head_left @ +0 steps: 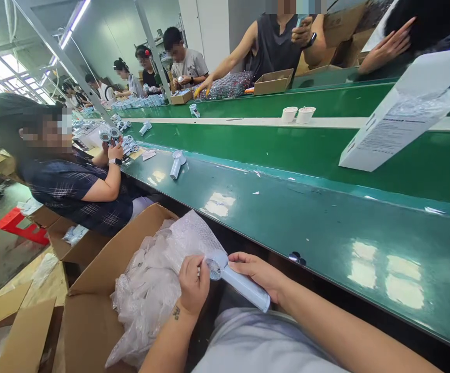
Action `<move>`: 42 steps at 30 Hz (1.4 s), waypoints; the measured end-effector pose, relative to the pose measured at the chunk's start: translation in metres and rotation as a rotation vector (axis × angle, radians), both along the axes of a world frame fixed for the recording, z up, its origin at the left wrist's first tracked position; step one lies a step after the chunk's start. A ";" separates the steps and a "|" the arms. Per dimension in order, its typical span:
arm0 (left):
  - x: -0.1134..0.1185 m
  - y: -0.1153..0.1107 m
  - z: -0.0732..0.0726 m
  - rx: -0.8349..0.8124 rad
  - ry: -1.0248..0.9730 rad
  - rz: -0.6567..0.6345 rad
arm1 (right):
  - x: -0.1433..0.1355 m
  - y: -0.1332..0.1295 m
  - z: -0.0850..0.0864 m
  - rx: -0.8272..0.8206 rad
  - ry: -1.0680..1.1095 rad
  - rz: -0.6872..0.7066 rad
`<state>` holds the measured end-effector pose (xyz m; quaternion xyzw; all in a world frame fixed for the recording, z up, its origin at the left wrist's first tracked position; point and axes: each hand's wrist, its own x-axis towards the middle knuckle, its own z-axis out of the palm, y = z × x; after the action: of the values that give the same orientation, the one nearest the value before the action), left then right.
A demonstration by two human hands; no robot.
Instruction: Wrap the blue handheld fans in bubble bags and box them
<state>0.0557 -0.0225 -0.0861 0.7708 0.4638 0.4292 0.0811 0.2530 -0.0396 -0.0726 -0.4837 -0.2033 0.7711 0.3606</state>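
Beside the cardboard box, you handle the fan, left hand clamped on its head, right hand on its handle; moving it likely calls for both.

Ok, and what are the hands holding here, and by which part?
A light-blue handheld fan: the left hand holds it at the round head, the right hand where the head meets the handle.
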 end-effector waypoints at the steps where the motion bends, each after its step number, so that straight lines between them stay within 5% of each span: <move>1: 0.002 0.001 0.001 0.059 0.032 -0.042 | 0.001 0.000 0.001 -0.012 0.012 -0.010; 5: 0.007 -0.004 0.000 0.130 0.155 -0.210 | 0.004 -0.002 -0.001 -0.001 -0.048 -0.129; 8: 0.013 -0.010 0.002 0.003 0.085 -0.201 | 0.004 -0.004 -0.002 0.045 -0.087 -0.183; 11: 0.021 -0.011 0.014 -0.086 0.022 -0.137 | 0.005 -0.005 0.003 0.021 0.038 -0.114; 15: 0.023 -0.011 0.024 0.122 0.176 -0.294 | 0.015 -0.008 0.011 -0.072 0.277 0.049; 21: 0.008 -0.030 -0.003 0.211 0.294 -0.463 | 0.018 -0.025 0.003 -0.090 0.224 -0.107; 26: 0.019 -0.044 -0.017 -0.160 0.083 -0.243 | 0.002 -0.030 0.002 -0.188 0.236 -0.273; 31: 0.034 -0.046 0.012 -0.880 -0.316 -0.314 | 0.000 -0.034 0.006 -0.172 0.130 -0.228; 33: 0.035 -0.040 0.025 -1.074 -0.485 -0.252 | 0.004 -0.037 0.005 -0.189 0.121 -0.173; 37: 0.035 -0.028 0.036 -1.137 -0.685 -0.091 | 0.012 -0.041 0.003 -0.161 0.032 -0.081; 42: 0.032 -0.027 0.052 -1.022 -0.638 -0.074 | 0.022 -0.042 0.020 0.251 -0.371 0.091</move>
<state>0.0875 -0.0497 -0.0338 0.4832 0.5369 0.3588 0.5913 0.2753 -0.0813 -0.0522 -0.5588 -0.3821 0.6532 0.3393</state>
